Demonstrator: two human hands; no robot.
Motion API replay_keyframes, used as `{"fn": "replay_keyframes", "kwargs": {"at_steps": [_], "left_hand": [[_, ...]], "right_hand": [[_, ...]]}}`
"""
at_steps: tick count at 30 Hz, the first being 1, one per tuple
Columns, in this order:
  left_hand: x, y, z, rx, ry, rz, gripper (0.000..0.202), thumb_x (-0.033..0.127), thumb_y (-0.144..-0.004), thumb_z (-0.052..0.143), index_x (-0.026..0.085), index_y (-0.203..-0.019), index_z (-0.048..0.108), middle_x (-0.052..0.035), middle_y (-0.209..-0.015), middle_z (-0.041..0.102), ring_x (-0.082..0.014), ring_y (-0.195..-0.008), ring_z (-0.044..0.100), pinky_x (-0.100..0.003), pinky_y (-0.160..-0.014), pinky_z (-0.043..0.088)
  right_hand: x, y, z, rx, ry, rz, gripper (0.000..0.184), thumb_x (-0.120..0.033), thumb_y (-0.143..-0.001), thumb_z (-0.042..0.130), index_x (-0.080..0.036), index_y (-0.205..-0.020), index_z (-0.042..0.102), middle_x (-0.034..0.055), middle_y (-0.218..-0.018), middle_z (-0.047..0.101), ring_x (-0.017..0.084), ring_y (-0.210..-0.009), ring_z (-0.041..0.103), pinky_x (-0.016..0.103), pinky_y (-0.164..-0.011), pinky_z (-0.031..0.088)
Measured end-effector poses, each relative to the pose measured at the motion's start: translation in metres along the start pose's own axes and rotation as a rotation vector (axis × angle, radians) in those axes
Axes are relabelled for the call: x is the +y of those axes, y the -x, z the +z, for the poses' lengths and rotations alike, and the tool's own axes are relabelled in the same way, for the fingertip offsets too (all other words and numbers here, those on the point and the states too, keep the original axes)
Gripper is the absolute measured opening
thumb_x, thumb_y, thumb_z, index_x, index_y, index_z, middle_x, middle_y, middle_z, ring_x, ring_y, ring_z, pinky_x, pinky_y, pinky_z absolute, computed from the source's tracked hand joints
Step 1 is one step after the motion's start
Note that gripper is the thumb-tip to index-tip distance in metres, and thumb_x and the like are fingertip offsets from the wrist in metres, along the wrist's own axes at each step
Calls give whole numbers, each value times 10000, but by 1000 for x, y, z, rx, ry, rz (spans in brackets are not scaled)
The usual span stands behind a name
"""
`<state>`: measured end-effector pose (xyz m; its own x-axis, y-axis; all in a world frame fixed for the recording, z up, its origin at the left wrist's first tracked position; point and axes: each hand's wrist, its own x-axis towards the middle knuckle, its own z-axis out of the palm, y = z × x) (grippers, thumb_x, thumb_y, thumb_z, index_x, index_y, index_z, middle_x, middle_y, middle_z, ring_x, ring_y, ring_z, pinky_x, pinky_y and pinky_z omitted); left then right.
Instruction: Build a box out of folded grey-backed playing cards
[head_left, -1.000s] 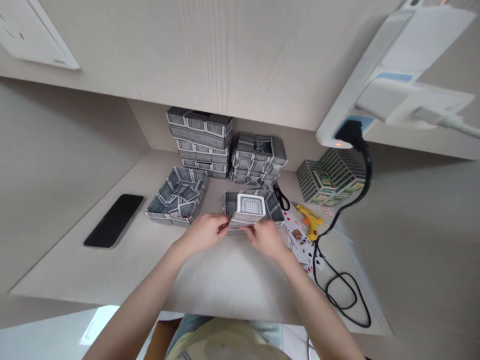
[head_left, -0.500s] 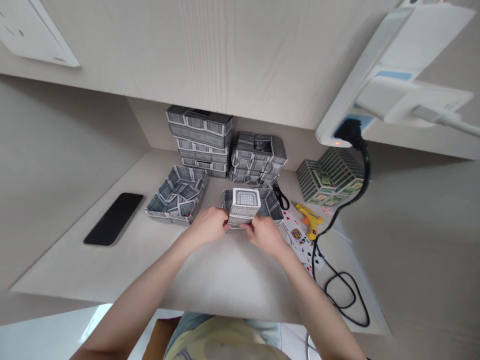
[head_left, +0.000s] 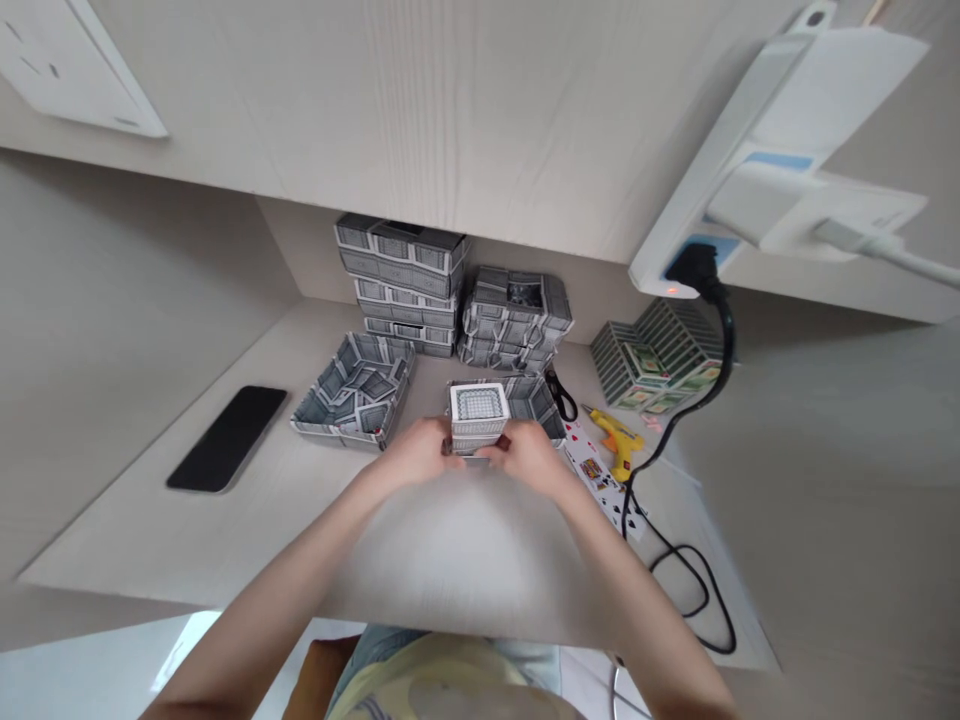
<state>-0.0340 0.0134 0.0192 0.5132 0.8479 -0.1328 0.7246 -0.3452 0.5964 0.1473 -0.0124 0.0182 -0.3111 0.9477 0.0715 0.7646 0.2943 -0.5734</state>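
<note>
Between my two hands sits a small upright playing-card box [head_left: 478,420], white-edged on top with a grey patterned card back. My left hand [head_left: 424,448] grips its left side near the base, fingers curled. On the right side, my right hand [head_left: 525,455] pinches it the same way, thumb toward me. Just behind it, partly hidden, is an open tray made of cards [head_left: 536,405]. A second card tray [head_left: 352,390], with loose cards inside, lies to the left of my left hand.
Stacked card boxes [head_left: 401,270] and a shorter stack [head_left: 517,315] stand at the back. On the right are a yellow glue gun [head_left: 619,440], scissors [head_left: 561,395], loose playing cards [head_left: 592,470], a black cable [head_left: 694,580] and a striped card structure [head_left: 660,350]. A phone [head_left: 227,438] lies left.
The playing-card box has shifted slightly left and lower between my hands, and its top now faces me a little differently. Both hands keep hold of it.
</note>
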Motion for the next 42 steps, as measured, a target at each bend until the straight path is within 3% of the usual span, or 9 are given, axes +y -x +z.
{"fn": "replay_keyframes", "kwargs": {"at_steps": [4,7,12,16,20,24,38,42], "left_hand": [[-3,1,4,81,-68,46,312,442,-688,569,183,-829,671,-40,-720,668,-152,-634,582,-213,-537,351],[-1,1,6,95,-168,35,329,434,-756,493,165,-789,679,-73,-722,672,-158,-635,589,-221,-544,350],[6,1,3,53,-313,84,305,387,-783,450,181,-803,674,-100,-802,677,-201,-728,615,-249,-581,375],[7,1,0,38,-309,67,281,373,-779,455,188,-799,666,-90,-783,676,-210,-726,622,-256,-571,378],[5,1,3,32,-272,50,279,417,-716,538,235,-901,639,-65,-890,674,-229,-804,620,-260,-584,394],[5,3,11,39,-273,-2,332,367,-695,570,242,-1001,601,-71,-986,652,-241,-871,607,-265,-630,410],[-2,2,16,64,-191,24,313,365,-713,551,238,-991,620,-53,-1018,640,-225,-888,600,-252,-677,427],[-2,2,15,73,-105,40,304,370,-702,577,251,-977,629,-33,-1035,633,-208,-895,591,-251,-707,421]], "right_hand": [[4,0,-5,-41,-225,-15,143,-293,-746,571,-151,-747,586,29,-667,656,137,-609,605,206,-543,405],[3,0,-6,-39,-252,-43,105,-238,-773,526,-150,-776,583,29,-661,658,132,-607,612,207,-564,419],[0,0,-7,-21,-117,-79,83,-154,-740,526,-149,-778,599,33,-693,663,134,-634,603,208,-584,418],[-4,-2,-9,-42,-55,-96,135,-96,-719,498,-149,-752,617,33,-714,665,128,-657,601,196,-598,410],[-5,-5,-10,-80,-37,-26,125,-147,-732,502,-137,-701,622,37,-629,651,139,-615,591,201,-564,400],[-4,-7,-12,-103,-44,-45,122,-167,-735,506,-137,-686,614,30,-592,637,142,-607,587,200,-560,393],[-7,-4,-1,-86,284,36,164,-231,-755,503,-137,-753,637,115,-794,677,206,-722,617,251,-610,393],[-8,-5,-1,-71,278,69,162,-243,-751,513,-137,-742,636,122,-798,679,211,-734,626,258,-626,405]]}}
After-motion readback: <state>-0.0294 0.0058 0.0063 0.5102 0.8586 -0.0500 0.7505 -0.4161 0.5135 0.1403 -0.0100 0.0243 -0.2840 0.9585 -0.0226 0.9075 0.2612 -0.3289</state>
